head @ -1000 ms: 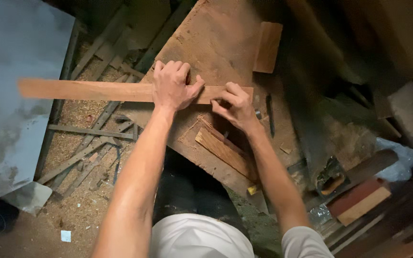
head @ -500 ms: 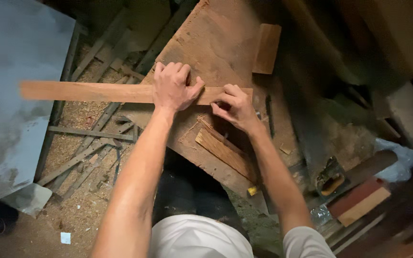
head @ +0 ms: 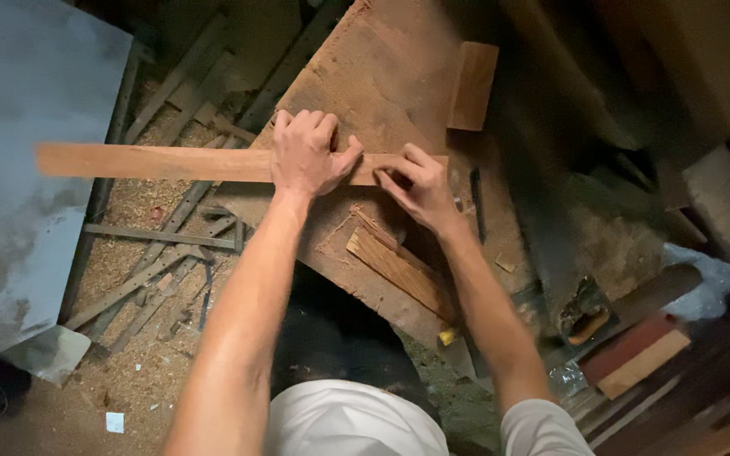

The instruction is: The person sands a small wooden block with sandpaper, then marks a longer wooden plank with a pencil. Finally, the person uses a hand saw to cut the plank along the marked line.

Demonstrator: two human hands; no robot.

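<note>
A long reddish wooden plank point(head: 154, 162) lies across a worn brown workbench board point(head: 382, 76), its left end jutting out over the floor. My left hand point(head: 306, 152) presses flat on the plank near the middle. My right hand point(head: 420, 187) pinches the plank's right end with its fingertips; whether it holds a small tool I cannot tell. Just below my hands a thin wooden offcut point(head: 399, 272) lies slanted on the bench.
A short wooden block point(head: 472, 84) rests at the bench's far right. Sawdust and loose slats point(head: 145, 262) cover the floor on the left beside a grey sheet point(head: 19, 101). Reddish boards point(head: 635, 355) and clutter lie at the right.
</note>
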